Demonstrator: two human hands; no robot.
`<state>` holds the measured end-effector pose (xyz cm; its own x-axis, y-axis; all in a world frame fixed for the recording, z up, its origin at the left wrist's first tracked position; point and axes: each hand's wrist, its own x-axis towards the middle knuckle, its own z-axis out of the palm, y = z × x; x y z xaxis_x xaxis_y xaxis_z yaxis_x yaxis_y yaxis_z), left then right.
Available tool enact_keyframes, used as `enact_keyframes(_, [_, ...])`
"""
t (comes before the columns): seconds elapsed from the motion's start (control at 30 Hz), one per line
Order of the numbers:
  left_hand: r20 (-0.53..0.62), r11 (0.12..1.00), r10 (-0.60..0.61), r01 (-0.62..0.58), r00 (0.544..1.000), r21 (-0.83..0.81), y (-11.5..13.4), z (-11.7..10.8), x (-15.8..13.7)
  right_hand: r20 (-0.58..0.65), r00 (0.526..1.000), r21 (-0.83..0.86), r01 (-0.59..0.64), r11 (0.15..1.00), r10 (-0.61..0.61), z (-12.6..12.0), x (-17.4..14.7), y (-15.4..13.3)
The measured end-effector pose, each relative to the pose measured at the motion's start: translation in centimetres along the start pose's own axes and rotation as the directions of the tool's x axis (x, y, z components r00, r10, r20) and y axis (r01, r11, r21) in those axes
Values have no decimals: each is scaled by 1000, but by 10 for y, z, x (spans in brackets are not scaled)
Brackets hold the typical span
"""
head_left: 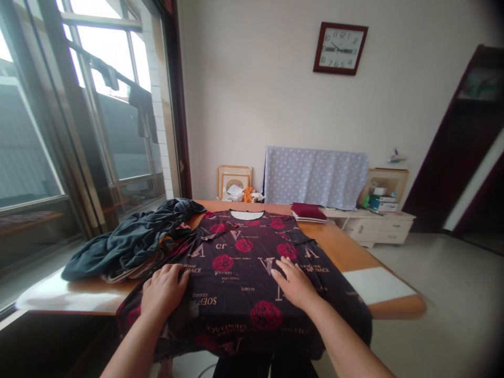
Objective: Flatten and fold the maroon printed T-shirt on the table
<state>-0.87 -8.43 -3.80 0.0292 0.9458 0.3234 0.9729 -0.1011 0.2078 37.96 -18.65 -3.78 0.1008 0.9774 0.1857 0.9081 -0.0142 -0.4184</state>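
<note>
A dark short-sleeved garment (240,283) with red round motifs and pale lettering lies spread over the table, its neckline at the far end and its lower edge hanging over the near side. My left hand (165,286) rests on its left part, palm down, fingers fairly straight. On the right part my right hand (293,281) lies flat with its fingers spread. Neither hand grips the cloth as far as I can see.
Rumpled dark clothes (134,236) are heaped at the left of the wooden table (334,239). A folded maroon stack (308,212) sits at the far right. Behind stand a dotted cloth cover (315,176) and a white cabinet (378,228). Glass windows (110,121) line the left.
</note>
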Motion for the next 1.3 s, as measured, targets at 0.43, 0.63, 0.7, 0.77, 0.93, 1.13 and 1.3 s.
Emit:
enact_keyframes(0.43, [48, 999, -31, 32, 998, -18, -4, 2, 8, -143, 922, -28, -367, 930, 360, -31, -3, 107])
enact_keyframes(0.63, [48, 999, -32, 32, 998, -5, -7, 5, 9, -164, 924, 1, -350, 937, 345, -36, -6, 117])
enact_keyframes(0.7, [56, 1000, -28, 28, 998, -5, -6, 3, 10, -184, 922, 24, -344, 939, 342, -42, -7, 119])
enact_keyframes(0.77, [64, 999, -33, 33, 997, -4, -4, 0, 10, -240, 902, 53, -357, 933, 359, -48, -9, 124])
enact_keyframes(0.93, [66, 998, -57, 57, 996, 0, -1, -2, 12, -294, 879, 49, -378, 924, 375, -53, -17, 135])
enact_keyframes(1.13, [57, 999, -46, 47, 997, -15, -4, 0, 10, -288, 876, 9, -400, 916, 386, -46, -19, 133])
enact_keyframes(1.3, [33, 999, -39, 39, 999, -16, -4, 2, 8, -258, 912, -58, -344, 937, 318, -37, -17, 128])
